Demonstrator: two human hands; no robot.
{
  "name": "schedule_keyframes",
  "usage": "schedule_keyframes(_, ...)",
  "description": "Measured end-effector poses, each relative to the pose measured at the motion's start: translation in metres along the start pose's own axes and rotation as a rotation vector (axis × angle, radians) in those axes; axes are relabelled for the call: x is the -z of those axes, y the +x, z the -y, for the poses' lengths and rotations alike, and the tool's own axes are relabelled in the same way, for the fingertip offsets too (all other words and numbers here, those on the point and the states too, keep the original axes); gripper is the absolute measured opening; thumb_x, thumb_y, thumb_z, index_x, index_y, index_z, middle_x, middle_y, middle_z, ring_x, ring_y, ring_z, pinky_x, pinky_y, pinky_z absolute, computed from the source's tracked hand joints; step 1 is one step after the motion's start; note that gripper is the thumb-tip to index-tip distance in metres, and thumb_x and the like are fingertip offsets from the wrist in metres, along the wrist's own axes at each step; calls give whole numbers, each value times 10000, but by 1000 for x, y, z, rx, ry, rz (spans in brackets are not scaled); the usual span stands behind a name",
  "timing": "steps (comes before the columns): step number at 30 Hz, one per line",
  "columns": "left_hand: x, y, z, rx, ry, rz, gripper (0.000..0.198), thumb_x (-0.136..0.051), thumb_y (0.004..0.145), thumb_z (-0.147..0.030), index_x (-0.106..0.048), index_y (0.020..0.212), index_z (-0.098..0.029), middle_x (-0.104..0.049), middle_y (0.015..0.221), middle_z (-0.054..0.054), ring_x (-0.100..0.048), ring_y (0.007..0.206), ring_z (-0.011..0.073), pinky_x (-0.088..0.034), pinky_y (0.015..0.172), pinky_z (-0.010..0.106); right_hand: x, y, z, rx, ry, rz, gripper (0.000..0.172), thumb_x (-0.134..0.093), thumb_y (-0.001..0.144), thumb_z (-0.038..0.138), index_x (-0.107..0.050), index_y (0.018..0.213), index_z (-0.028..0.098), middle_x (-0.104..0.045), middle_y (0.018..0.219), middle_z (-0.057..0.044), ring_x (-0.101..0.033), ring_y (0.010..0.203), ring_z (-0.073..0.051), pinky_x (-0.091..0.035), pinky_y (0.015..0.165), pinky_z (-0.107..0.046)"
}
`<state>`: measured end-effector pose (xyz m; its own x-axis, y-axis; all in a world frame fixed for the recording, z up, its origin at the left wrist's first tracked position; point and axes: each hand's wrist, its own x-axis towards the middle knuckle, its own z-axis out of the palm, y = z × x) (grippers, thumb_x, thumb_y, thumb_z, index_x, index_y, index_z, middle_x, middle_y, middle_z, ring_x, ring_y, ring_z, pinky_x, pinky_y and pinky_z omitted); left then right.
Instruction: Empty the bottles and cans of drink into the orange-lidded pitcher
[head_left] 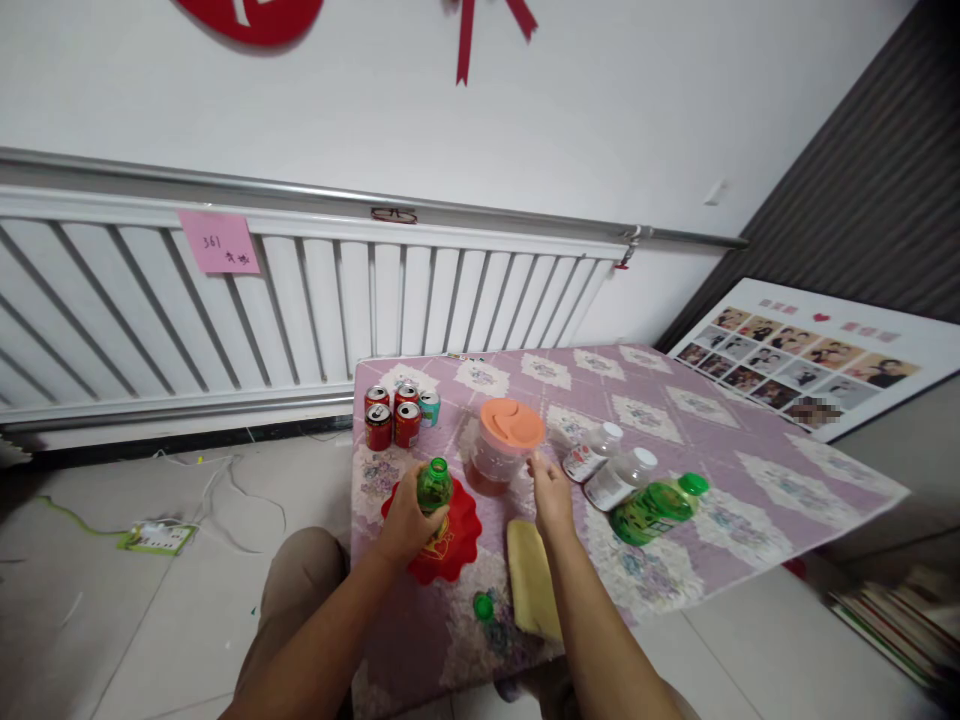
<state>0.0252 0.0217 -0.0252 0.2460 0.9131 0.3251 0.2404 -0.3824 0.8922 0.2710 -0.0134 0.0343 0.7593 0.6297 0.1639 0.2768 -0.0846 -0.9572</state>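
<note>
The left hand (407, 517) is wrapped round an open green bottle (436, 488), left of centre in the frame's lower half; the right hand (553, 492) curls beside the lidded pitcher (499, 458), gripping or not I can't tell. I'd hold the bottle firmly without squeezing. Its long axis looks near upright, mouth up, over the red plate (463, 540).

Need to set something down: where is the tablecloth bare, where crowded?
Bare: tablecloth between the white-capped bottles and photo board, and between the orange-lidded container and radiator. Crowded: around the left hand (red dish, cans) and the right hand (container, yellow cloth).
</note>
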Motion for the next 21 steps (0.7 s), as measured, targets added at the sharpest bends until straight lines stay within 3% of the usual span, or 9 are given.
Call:
schedule_keyframes(4, 1, 0, -2, 33, 26, -4, 740, -732, 710, -210, -398, 1371, -212, -536, 1393, 138, -519, 1326, 282, -383, 1146, 490, 19, -31, -5, 46, -38, 12, 487, -624, 744, 572, -640, 1028, 177, -712, 976, -88, -656, 889, -249, -523, 776, -369)
schedule_keyframes(9, 2, 2, -5, 21, 30, -3, 730, -720, 722, -215, -383, 1369, -191, -523, 1397, 155, -516, 1324, 279, -386, 1138, 489, 24, -122, -35, 127, -123, 191, 324, -652, 716, 399, -696, 978, 213, -727, 961, -100, -695, 932, -302, -533, 878, -446)
schedule_keyframes(11, 3, 3, -7, 38, 32, 0, 729, -725, 713, -207, -387, 1359, -190, -533, 1380, 154, -519, 1317, 280, -396, 1125, 492, 18, -157, -54, 149, -183, 254, 356, -652, 675, 310, -718, 1006, 199, -716, 1034, -140, -697, 985, -325, -525, 917, -454)
schedule_keyframes(13, 4, 3, -9, 53, 37, -4, 722, -736, 698, -197, -403, 1339, -196, -559, 1344, 140, -539, 1289, 277, -412, 1105, 492, 13, -180, -72, 198, -390, 335, 453, -616, 687, 228, -708, 1130, 207, -664, 1208, -173, -684, 1066, -321, -521, 937, -431)
schedule_keyframes(16, 5, 4, -13, 31, 41, -22, 706, -746, 686, -189, -424, 1314, -192, -583, 1300, 126, -564, 1246, 266, -422, 1090, 480, 9, -195, -92, 267, -594, 392, 469, -582, 723, 160, -708, 1171, 216, -638, 1258, -177, -684, 1069, -309, -526, 925, -417)
schedule_keyframes(21, 6, 6, -18, -7, 34, -16, 672, -729, 687, -180, -437, 1292, -167, -591, 1271, 132, -587, 1194, 262, -445, 1060, 458, 14, -194, -107, 361, -560, 370, 389, -510, 765, 118, -744, 1073, 160, -683, 1096, -178, -680, 1046, -288, -508, 978, -384)
